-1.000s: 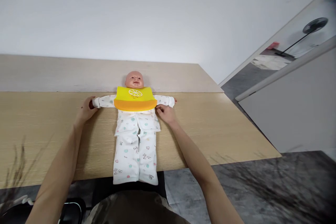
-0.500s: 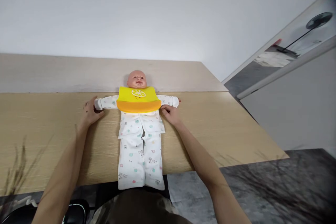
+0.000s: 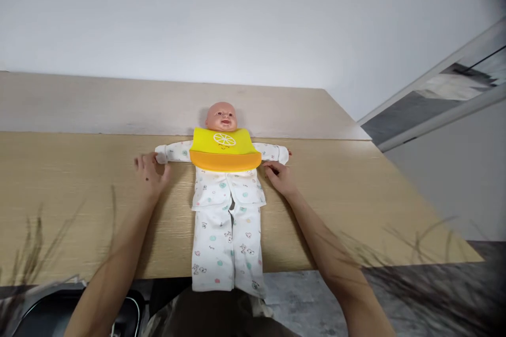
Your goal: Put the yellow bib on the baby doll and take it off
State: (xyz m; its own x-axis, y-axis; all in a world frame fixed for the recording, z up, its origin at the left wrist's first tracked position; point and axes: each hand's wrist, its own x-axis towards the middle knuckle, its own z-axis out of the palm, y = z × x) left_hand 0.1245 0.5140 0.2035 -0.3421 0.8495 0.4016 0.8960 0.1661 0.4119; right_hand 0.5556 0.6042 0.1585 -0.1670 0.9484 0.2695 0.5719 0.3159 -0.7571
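A baby doll [image 3: 221, 116] lies on its back on a light wooden table [image 3: 71, 195], arms spread out. It wears a white patterned suit [image 3: 227, 205] and a yellow and orange bib [image 3: 224, 148]. Its trouser legs hang over the table's near edge. My left hand [image 3: 150, 172] rests on the table with fingers spread, touching the cuff of the doll's sleeve on the left. My right hand [image 3: 280, 175] lies flat just below the other sleeve, fingers stretched toward it. Neither hand holds anything.
A white wall rises behind the table. On the right is a pale partition [image 3: 454, 168] with a gap to another room. A dark object [image 3: 67, 316] sits below the table's front edge at lower left. Grey floor [image 3: 308, 305] shows underneath.
My view has swung left, so the doll sits further right in the frame. My left hand has opened and slid just below the sleeve cuff; my right hand has moved outward along the other sleeve.
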